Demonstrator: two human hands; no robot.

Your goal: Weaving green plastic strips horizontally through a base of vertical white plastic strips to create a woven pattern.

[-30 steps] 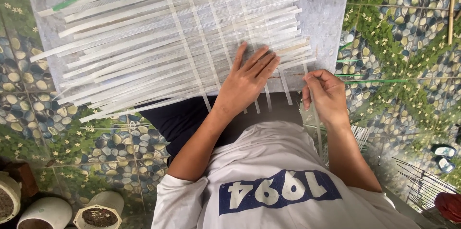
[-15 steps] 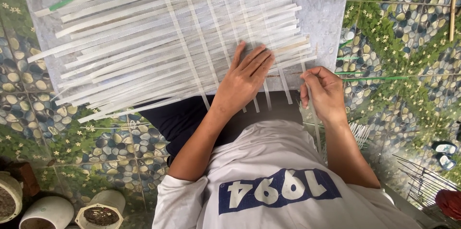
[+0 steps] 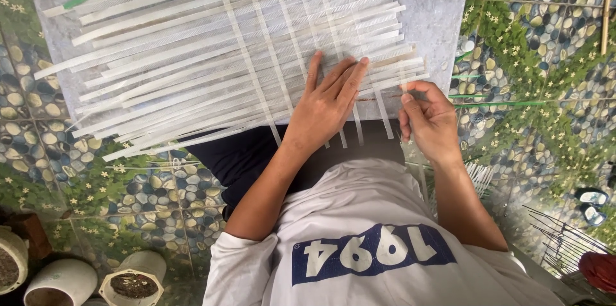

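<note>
Pebble-tiled floor (image 3: 539, 43); left hand (image 3: 327, 107) presses white strips (image 3: 224, 56), right hand (image 3: 430, 120) pinches one.

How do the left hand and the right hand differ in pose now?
The left hand lies flat, fingers spread, pressing on the white strips; the right hand is curled, pinching one strip at the mat's edge. The left rests on the weave, the right beside it. Both are bare.
</note>
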